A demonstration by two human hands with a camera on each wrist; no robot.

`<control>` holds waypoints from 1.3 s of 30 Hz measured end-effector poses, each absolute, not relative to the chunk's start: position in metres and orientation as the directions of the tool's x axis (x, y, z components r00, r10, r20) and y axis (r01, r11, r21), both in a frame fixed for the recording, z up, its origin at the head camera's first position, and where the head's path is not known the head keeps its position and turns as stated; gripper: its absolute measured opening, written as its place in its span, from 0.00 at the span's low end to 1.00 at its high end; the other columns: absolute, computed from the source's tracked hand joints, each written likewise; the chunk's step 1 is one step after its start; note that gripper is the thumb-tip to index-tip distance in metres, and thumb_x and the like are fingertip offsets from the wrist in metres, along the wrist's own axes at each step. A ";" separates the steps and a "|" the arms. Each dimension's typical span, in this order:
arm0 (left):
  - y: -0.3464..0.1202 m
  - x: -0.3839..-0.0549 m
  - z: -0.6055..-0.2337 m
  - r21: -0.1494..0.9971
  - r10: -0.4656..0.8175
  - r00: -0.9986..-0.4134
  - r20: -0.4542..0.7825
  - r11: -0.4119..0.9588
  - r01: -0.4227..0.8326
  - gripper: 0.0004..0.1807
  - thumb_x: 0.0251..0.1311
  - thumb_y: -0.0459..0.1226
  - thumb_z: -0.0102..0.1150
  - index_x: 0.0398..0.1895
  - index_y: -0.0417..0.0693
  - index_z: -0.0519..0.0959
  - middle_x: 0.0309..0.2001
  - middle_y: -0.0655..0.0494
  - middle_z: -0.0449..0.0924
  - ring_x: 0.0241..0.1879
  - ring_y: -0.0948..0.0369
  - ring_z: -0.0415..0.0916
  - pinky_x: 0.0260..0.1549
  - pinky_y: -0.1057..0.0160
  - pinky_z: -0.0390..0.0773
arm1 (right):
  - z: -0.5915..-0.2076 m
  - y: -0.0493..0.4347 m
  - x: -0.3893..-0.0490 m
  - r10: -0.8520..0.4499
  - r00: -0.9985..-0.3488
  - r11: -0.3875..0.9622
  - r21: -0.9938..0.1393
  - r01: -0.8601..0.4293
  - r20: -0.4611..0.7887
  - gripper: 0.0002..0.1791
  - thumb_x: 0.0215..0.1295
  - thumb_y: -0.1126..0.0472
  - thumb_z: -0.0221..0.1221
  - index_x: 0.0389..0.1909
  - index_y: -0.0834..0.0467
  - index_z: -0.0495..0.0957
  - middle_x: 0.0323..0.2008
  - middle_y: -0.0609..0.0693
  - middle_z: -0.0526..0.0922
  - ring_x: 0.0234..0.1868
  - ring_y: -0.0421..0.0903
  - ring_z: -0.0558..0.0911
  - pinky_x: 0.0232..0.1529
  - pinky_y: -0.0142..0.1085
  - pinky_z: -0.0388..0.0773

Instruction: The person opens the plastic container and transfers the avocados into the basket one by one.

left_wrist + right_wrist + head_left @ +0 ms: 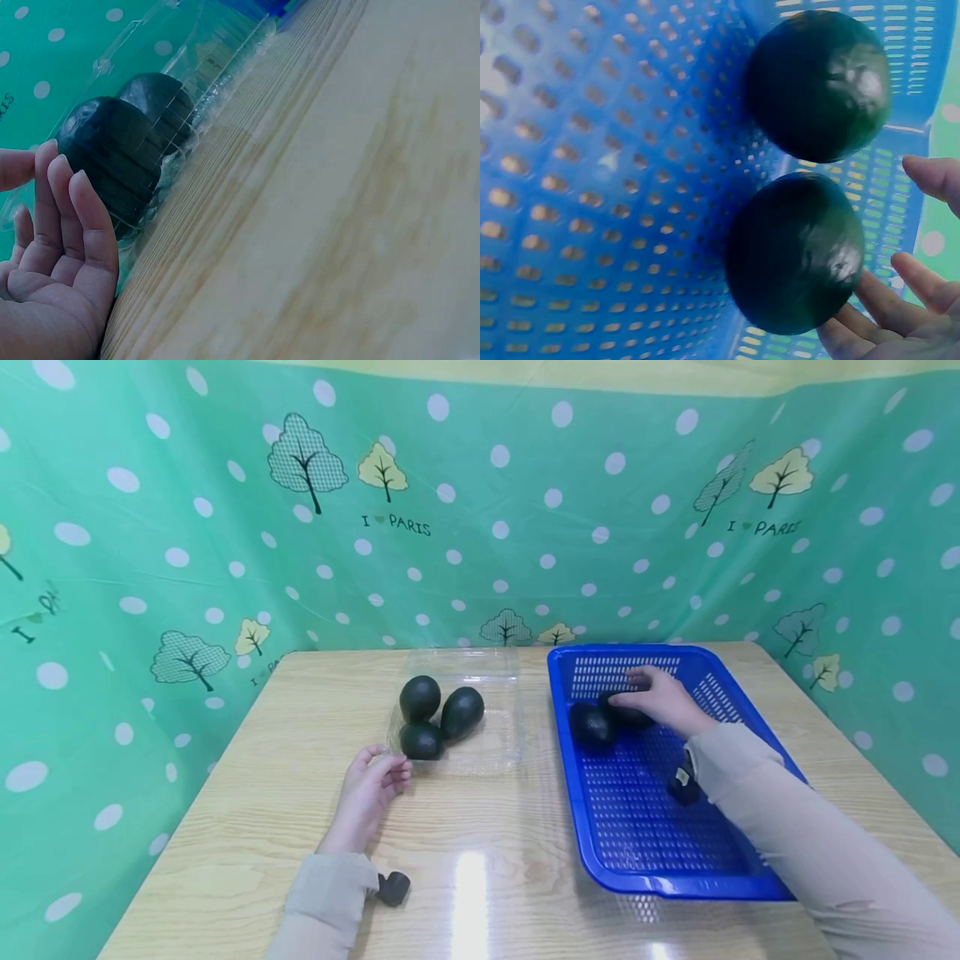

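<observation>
Three dark avocados (461, 713) sit in a clear plastic clamshell box (487, 752) with its lid raised at the back. My left hand (372, 789) pinches the box's near-left corner between thumb and fingers; the left wrist view shows the fingertips (52, 154) right at its rim. Inside the blue basket (562, 777), two more avocados lie side by side at the far end. Over the right-hand avocado (795, 255) is my right hand (663, 700), its thumb apart from the fruit and some fingers reaching behind its side.
The basket stands on the right of the wooden table (247, 827), a short gap from the box. Green dotted curtain (465, 560) hangs behind and on both sides. A small black wrist device (393, 888) juts from the left sleeve.
</observation>
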State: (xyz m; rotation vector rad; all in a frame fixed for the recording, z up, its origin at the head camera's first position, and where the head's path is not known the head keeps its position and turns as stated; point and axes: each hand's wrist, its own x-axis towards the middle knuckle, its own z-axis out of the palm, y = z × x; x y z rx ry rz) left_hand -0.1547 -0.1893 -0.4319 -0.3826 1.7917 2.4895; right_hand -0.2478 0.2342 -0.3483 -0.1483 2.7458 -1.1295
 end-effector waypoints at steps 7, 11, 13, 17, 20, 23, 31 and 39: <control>-0.190 -0.155 -0.436 0.932 -0.114 -0.968 -0.222 -0.317 -0.176 0.12 0.66 0.29 0.51 0.44 0.50 0.60 0.26 0.60 0.81 0.29 0.66 0.80 0.33 0.70 0.81 | -0.340 0.225 -0.249 -0.157 -0.981 0.665 -0.747 -0.020 -0.113 0.42 0.66 0.50 0.62 0.72 0.67 0.55 0.71 0.69 0.62 0.71 0.66 0.62 0.68 0.59 0.65; -0.190 -0.155 -0.437 0.930 -0.111 -0.967 -0.229 -0.317 -0.184 0.12 0.66 0.29 0.51 0.44 0.51 0.60 0.26 0.60 0.81 0.30 0.66 0.80 0.34 0.70 0.81 | -0.338 0.220 -0.251 -0.158 -0.981 0.646 -0.763 -0.018 -0.111 0.42 0.66 0.48 0.62 0.72 0.66 0.56 0.72 0.67 0.62 0.72 0.64 0.62 0.70 0.58 0.64; -0.190 -0.155 -0.437 0.930 -0.109 -0.966 -0.233 -0.315 -0.189 0.12 0.66 0.29 0.51 0.44 0.51 0.60 0.26 0.61 0.81 0.30 0.66 0.80 0.34 0.70 0.81 | -0.336 0.217 -0.252 -0.157 -0.982 0.641 -0.767 -0.017 -0.109 0.42 0.66 0.48 0.62 0.72 0.64 0.57 0.72 0.66 0.63 0.72 0.63 0.63 0.71 0.58 0.63; -0.190 -0.155 -0.437 0.930 -0.112 -0.965 -0.239 -0.311 -0.194 0.12 0.66 0.29 0.50 0.43 0.52 0.60 0.25 0.60 0.81 0.29 0.66 0.80 0.33 0.70 0.80 | -0.332 0.210 -0.253 -0.154 -0.983 0.623 -0.782 -0.016 -0.102 0.41 0.66 0.48 0.62 0.72 0.63 0.58 0.71 0.64 0.64 0.72 0.62 0.64 0.71 0.58 0.63; -0.190 -0.154 -0.436 0.931 -0.113 -0.964 -0.240 -0.309 -0.195 0.12 0.66 0.29 0.50 0.43 0.52 0.60 0.25 0.61 0.81 0.29 0.66 0.79 0.33 0.70 0.80 | -0.329 0.205 -0.255 -0.157 -0.983 0.607 -0.794 -0.019 -0.097 0.42 0.65 0.47 0.63 0.72 0.62 0.58 0.71 0.63 0.65 0.71 0.61 0.65 0.70 0.57 0.64; -0.189 -0.155 -0.436 0.930 -0.114 -0.964 -0.240 -0.310 -0.195 0.12 0.66 0.29 0.50 0.44 0.51 0.60 0.25 0.61 0.81 0.29 0.66 0.80 0.33 0.70 0.80 | -0.324 0.199 -0.255 -0.168 -0.982 0.586 -0.810 -0.027 -0.089 0.42 0.64 0.46 0.63 0.72 0.62 0.58 0.71 0.63 0.66 0.71 0.61 0.66 0.70 0.57 0.65; -0.189 -0.155 -0.434 0.931 -0.104 -0.969 -0.225 -0.315 -0.182 0.12 0.67 0.29 0.50 0.43 0.50 0.60 0.26 0.61 0.81 0.30 0.66 0.80 0.34 0.70 0.80 | -0.309 0.186 -0.255 -0.203 -0.977 0.539 -0.841 -0.052 -0.070 0.40 0.65 0.48 0.63 0.72 0.61 0.59 0.70 0.61 0.67 0.70 0.60 0.67 0.70 0.57 0.65; -0.188 -0.155 -0.433 0.933 -0.104 -0.970 -0.220 -0.313 -0.178 0.12 0.66 0.28 0.51 0.44 0.50 0.60 0.26 0.61 0.81 0.30 0.66 0.80 0.34 0.70 0.80 | -0.296 0.171 -0.256 -0.229 -0.970 0.502 -0.863 -0.048 -0.079 0.41 0.64 0.48 0.64 0.73 0.58 0.58 0.71 0.60 0.67 0.71 0.58 0.66 0.71 0.57 0.63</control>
